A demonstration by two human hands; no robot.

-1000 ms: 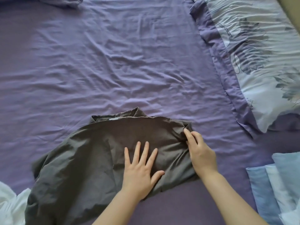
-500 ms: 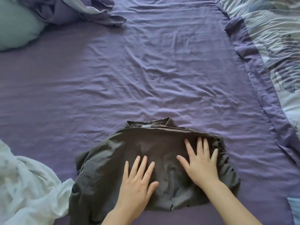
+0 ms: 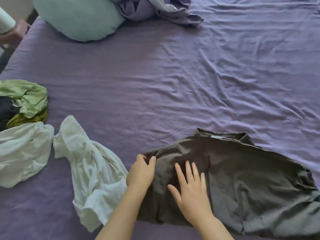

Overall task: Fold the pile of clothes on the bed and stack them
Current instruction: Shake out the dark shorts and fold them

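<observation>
A: Where's the shirt [image 3: 242, 179]?
B: Lower right, flat on the sheet [image 3: 155, 84]. Left hand [image 3: 141, 172] pinches its left edge; right hand [image 3: 190, 189] lies flat, fingers spread.
A: Room?
B: Open sheet above.

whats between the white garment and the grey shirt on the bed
In the head view, the left hand and its forearm lie between the white garment and the grey shirt, pinching the shirt's left edge; bare purple sheet beyond.
</observation>
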